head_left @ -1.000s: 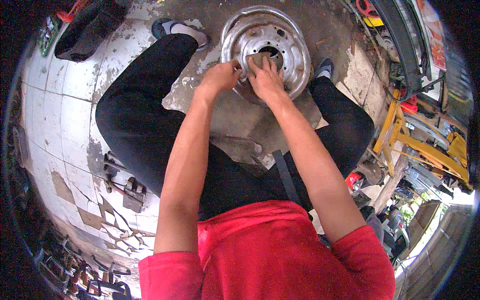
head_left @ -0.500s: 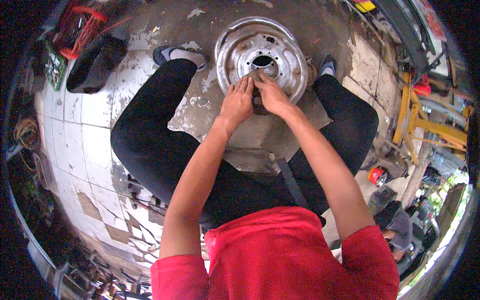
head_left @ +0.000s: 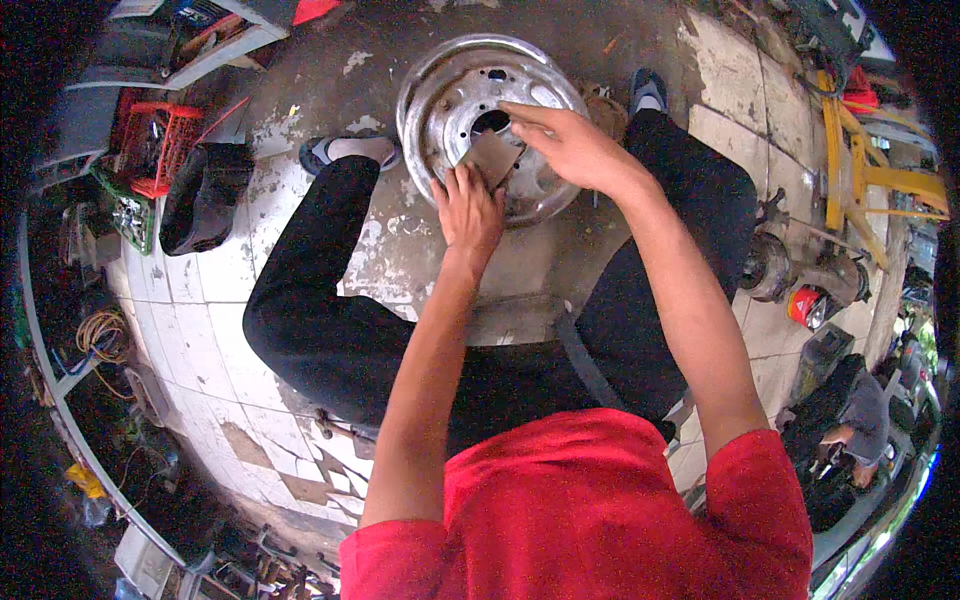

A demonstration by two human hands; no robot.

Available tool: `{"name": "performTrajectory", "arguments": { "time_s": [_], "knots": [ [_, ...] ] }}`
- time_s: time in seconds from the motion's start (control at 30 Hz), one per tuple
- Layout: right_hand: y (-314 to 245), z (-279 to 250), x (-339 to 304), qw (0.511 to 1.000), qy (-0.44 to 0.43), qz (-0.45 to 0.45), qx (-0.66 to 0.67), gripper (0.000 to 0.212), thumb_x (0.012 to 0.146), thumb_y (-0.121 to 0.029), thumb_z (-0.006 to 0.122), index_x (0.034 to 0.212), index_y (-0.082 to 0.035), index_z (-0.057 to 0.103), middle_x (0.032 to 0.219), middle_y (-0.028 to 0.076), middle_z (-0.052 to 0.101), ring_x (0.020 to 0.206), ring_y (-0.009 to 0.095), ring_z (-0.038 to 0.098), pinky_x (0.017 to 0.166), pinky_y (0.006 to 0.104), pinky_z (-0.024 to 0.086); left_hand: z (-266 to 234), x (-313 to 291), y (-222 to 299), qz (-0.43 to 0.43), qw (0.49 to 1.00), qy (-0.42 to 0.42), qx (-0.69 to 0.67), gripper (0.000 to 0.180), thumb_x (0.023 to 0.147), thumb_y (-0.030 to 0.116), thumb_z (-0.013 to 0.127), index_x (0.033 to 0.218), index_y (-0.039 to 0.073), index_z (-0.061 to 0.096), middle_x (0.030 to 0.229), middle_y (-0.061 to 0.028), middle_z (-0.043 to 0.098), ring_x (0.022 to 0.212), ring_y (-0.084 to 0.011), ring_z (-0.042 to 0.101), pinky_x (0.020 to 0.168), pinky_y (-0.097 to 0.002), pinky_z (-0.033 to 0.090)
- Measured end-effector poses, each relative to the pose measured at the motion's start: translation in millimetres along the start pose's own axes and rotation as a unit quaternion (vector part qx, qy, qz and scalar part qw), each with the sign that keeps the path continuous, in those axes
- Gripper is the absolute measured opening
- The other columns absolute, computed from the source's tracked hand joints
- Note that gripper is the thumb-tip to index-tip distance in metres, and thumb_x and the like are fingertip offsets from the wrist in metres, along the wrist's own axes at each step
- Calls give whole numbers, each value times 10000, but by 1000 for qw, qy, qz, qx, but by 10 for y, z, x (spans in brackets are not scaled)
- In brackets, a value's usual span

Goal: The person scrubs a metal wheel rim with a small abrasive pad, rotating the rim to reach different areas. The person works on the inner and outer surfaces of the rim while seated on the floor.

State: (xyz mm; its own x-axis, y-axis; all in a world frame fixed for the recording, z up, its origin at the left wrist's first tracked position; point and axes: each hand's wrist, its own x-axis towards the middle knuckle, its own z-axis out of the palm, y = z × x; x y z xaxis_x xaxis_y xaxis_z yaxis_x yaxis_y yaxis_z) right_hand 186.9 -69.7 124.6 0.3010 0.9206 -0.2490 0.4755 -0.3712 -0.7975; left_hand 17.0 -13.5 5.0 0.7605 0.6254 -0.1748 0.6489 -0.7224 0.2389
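Note:
Between my feet a silvery metal wheel rim (head_left: 420, 105) lies on the worn floor. My left hand (head_left: 470, 220) is at its near side, fingers bent against a small brownish-grey sheet (head_left: 491, 158) that looks like sandpaper. The sheet juts up over the rim's centre, its lower edge at the left fingers. My right hand (head_left: 580, 152) hovers over the right part of the rim, fingers stretched and thumb side toward the hub hole. Nothing shows in the right hand, and its fingertips come close to the sheet.
To the left stand a red basket (head_left: 153, 150), a green crate (head_left: 128, 215) and a black container (head_left: 205, 200). A yellow metal frame (head_left: 850, 170) and a red can (head_left: 808, 306) are on the right. Another person (head_left: 862, 420) crouches at lower right.
My right hand has lifted off the sheet and moved right, its fingers straightening. The left hand has stayed on the sheet, which now shows more. The view has shifted and turned slightly.

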Motion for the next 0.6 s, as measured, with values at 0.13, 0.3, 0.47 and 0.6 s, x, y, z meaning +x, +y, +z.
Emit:
{"name": "performTrajectory", "arguments": {
  "time_s": [0.13, 0.3, 0.47, 0.6],
  "knots": [
    [-259, -37, -34, 996, -24, -21, -81, 414, 962, -255, 520, 1341, -86, 515, 1258, 196, 579, 1172, 336, 548, 993, 368, 418, 136, -86, 71, 10, 986, -29, 161, 693, 936, 436, 459, 1395, -74, 358, 1453, -239, 338, 1383, -369, 268, 1139, -534, 144],
    [-276, -63, 2, 989, -17, -61, -133, 425, 934, -263, 543, 1311, -68, 534, 1234, 184, 590, 1150, 353, 545, 978, 410, 426, 210, -192, 113, 13, 998, 25, 64, 702, 945, 436, 442, 1390, -99, 348, 1489, -261, 281, 1415, -368, 209, 1152, -522, 113],
    [-325, -115, -11, 984, -20, -73, -163, 422, 921, -265, 551, 1285, -52, 548, 1182, 183, 608, 1107, 356, 560, 952, 429, 437, 232, -211, 158, 25, 998, 10, 64, 704, 954, 441, 419, 1388, -107, 343, 1486, -278, 274, 1417, -382, 198, 1158, -499, 116],
    [-321, -176, -17, 982, -26, -67, -173, 420, 912, -254, 559, 1278, -50, 549, 1155, 185, 614, 1087, 356, 568, 938, 429, 444, 259, -160, 232, 21, 999, 3, 35, 685, 963, 418, 398, 1375, -126, 345, 1464, -321, 277, 1397, -421, 223, 1154, -502, 135]
  ]
}}
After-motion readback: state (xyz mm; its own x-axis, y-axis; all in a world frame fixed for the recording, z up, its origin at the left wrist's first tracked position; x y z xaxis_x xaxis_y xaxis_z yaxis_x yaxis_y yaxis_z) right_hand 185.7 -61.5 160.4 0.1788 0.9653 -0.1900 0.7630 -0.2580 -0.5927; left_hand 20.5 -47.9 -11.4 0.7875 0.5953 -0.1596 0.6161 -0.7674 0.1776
